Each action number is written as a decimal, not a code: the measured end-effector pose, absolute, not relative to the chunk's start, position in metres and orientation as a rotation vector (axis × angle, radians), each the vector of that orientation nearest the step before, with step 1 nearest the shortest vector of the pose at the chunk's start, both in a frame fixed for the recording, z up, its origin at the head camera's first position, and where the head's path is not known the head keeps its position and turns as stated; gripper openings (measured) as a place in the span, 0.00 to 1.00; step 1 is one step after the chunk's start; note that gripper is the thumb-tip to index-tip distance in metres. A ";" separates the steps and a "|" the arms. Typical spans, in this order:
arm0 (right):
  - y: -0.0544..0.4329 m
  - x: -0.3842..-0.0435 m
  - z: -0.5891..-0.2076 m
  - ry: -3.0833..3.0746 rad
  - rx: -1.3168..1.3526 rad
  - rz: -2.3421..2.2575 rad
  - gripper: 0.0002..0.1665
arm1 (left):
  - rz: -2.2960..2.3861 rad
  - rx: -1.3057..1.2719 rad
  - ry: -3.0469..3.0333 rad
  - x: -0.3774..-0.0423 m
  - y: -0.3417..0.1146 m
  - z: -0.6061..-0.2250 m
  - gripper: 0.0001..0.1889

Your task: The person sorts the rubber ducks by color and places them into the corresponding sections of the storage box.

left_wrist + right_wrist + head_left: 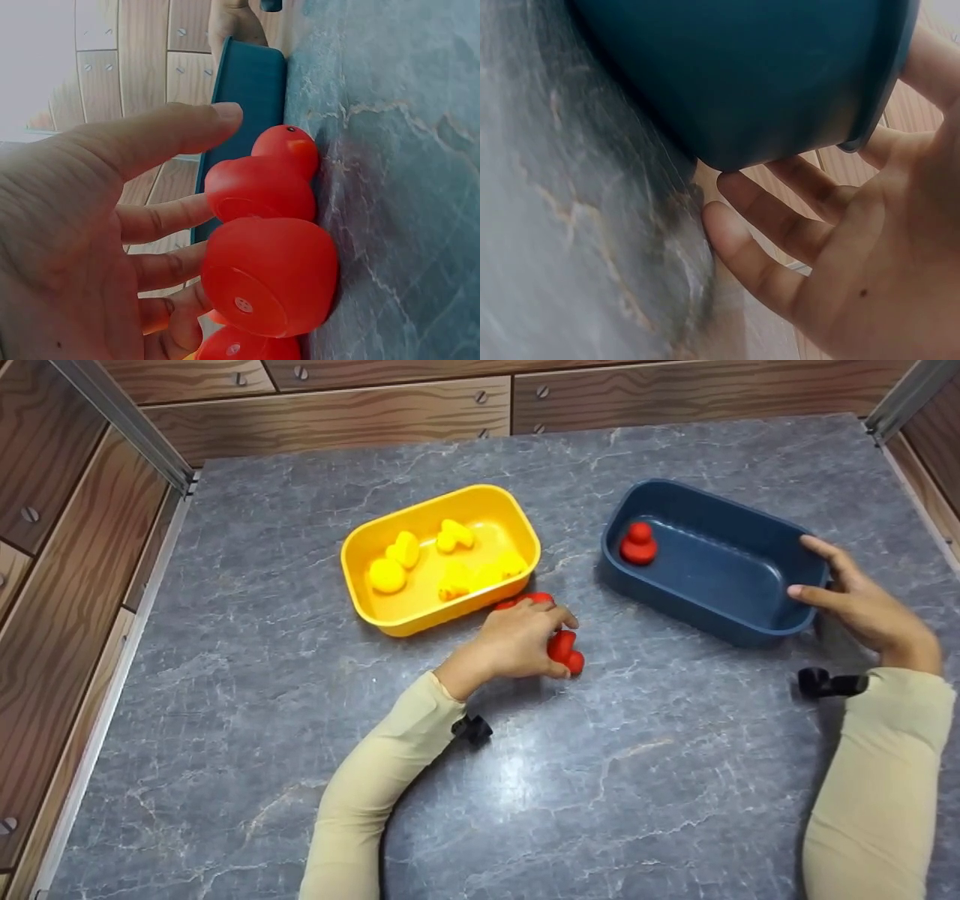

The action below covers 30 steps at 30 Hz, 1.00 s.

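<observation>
My left hand reaches over several red rubber ducks on the table, just in front of the yellow bin. In the left wrist view its thumb stands apart from the ducks, and extended fingers lie along the far side of a red duck. My right hand holds the right end of a dark blue bin, thumb over the rim and fingers outside. Inside that bin, at its left end, sits one red duck. The right wrist view shows fingers under the bin's outer wall.
A yellow bin with several yellow ducks stands left of the blue one. Wood-patterned panels border the grey marbled table at the back and sides.
</observation>
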State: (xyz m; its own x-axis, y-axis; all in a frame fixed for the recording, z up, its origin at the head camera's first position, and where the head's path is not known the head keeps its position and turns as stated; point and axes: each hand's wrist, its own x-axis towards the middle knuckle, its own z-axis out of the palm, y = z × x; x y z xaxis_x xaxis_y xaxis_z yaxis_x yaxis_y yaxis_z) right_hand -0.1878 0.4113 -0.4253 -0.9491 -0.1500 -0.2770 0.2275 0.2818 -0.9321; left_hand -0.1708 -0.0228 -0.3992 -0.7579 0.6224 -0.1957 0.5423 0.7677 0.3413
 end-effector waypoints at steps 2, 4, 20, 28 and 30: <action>0.411 -0.187 -0.426 2.220 0.063 -1.754 0.47 | 0.378 0.901 2.673 -0.171 -0.023 -0.401 0.29; 0.411 -0.187 -0.427 2.162 0.038 -1.829 0.47 | 0.378 0.900 2.677 -0.172 -0.024 -0.401 0.28; 0.407 -0.189 -0.425 2.163 0.084 -1.832 0.46 | 0.355 0.930 2.691 -0.173 -0.024 -0.405 0.25; 0.410 -0.187 -0.425 2.252 0.074 -1.707 0.47 | 0.525 0.939 2.670 -0.172 -0.028 -0.393 0.26; 0.410 -0.187 -0.425 2.258 0.073 -1.699 0.47 | 0.613 0.962 2.653 -0.172 -0.030 -0.390 0.27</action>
State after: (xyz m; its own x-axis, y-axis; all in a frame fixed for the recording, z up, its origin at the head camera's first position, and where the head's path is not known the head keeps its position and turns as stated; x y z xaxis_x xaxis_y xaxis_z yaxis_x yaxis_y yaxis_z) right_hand -0.1869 0.4103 -0.4254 -0.9495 -0.1460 -0.2777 0.2264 0.2940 -0.9286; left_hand -0.1724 -0.0305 -0.3900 -0.7493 0.6559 -0.0917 0.5493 0.6928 0.4673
